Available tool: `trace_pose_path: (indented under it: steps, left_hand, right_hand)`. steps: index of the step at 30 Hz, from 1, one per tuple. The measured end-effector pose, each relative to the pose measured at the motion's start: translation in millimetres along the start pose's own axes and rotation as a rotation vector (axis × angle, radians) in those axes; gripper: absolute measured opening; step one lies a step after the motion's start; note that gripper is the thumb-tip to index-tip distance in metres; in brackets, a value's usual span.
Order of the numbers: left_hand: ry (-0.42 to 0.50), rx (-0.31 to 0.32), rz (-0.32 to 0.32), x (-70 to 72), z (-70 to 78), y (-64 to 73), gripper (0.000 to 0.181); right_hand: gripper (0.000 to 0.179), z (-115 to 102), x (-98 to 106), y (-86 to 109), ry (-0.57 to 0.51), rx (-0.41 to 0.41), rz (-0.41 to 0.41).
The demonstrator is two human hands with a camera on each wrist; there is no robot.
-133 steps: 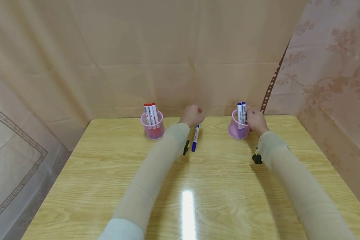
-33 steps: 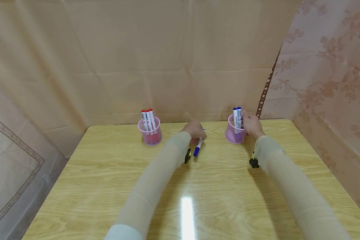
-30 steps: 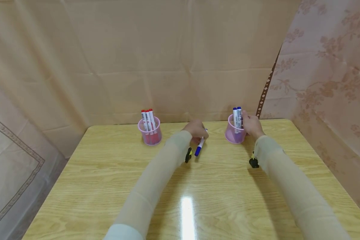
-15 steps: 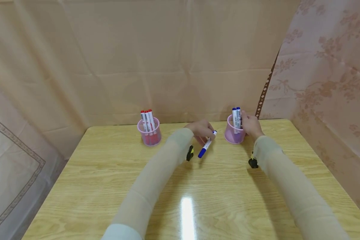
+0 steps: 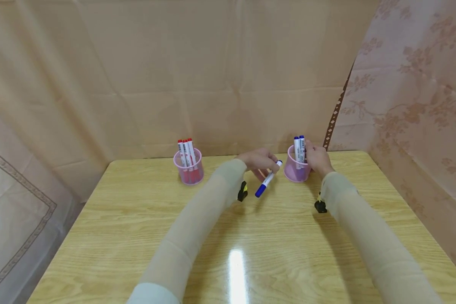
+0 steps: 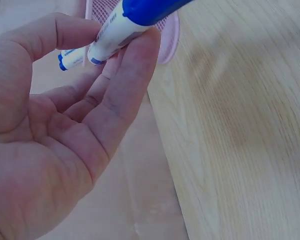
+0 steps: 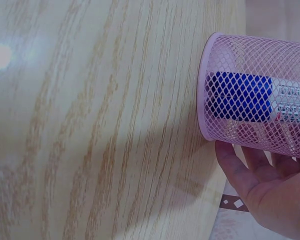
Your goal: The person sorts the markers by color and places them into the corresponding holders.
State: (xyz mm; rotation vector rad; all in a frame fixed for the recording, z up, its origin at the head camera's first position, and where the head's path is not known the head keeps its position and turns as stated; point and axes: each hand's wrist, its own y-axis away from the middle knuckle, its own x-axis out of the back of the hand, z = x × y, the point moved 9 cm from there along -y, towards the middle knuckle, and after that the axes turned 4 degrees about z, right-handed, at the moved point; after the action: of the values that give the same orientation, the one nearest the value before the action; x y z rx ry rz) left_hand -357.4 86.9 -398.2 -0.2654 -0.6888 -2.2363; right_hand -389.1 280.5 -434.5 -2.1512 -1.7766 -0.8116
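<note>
My left hand (image 5: 259,160) pinches a white marker with blue ends (image 5: 267,180) between thumb and fingers, over the table between two pen cups. In the left wrist view, thumb and fingertips hold this marker (image 6: 122,32) near one end, and the blue cap points to the upper right. My right hand (image 5: 319,159) grips the right-hand pink mesh pen cup (image 5: 293,172) at its right side. Two blue markers (image 5: 299,148) stand in that cup. The right wrist view shows the right hand's fingers (image 7: 235,167) along the mesh wall, with blue caps (image 7: 242,97) visible through it.
Another pink mesh cup (image 5: 191,178) stands at the back left, holding three red markers (image 5: 187,152). The wooden table (image 5: 281,245) ends at the back against a beige curtain (image 5: 167,84). A floral cloth (image 5: 422,105) hangs at the right.
The marker, lying on the table in the earliest frame, is now in my left hand, lifted and carried right toward the right cup. The right hand keeps its hold.
</note>
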Motion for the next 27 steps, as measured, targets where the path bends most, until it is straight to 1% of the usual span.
trace_pose_path:
  steps: [4,8,12,16,22,27]
  left_hand:
    - [0.028,-0.023,-0.008,-3.0,8.4,-2.5,0.044]
    - [0.069,-0.065,0.013,-4.7,16.3,-4.7,0.044]
    - [0.065,-0.108,0.022,-6.5,26.0,-3.6,0.041]
    - [0.083,-0.142,0.029,-6.5,32.2,-3.3,0.047]
    - [0.157,-0.203,0.079,-3.0,38.6,-7.0,0.056]
    - [0.201,-0.239,0.101,-0.8,45.2,-9.3,0.057]
  right_hand:
    - [0.081,0,1,-0.7,0.006,0.006,-0.002]
    - [0.080,0,2,-1.8,0.014,0.014,-0.001]
    - [0.080,-1,2,-2.0,0.015,0.016,-0.005]
    - [0.080,-1,3,-2.3,0.020,0.029,0.009]
    - [0.080,2,3,-4.9,0.014,0.038,0.021]
    - [0.079,3,3,-6.5,0.005,0.042,0.032]
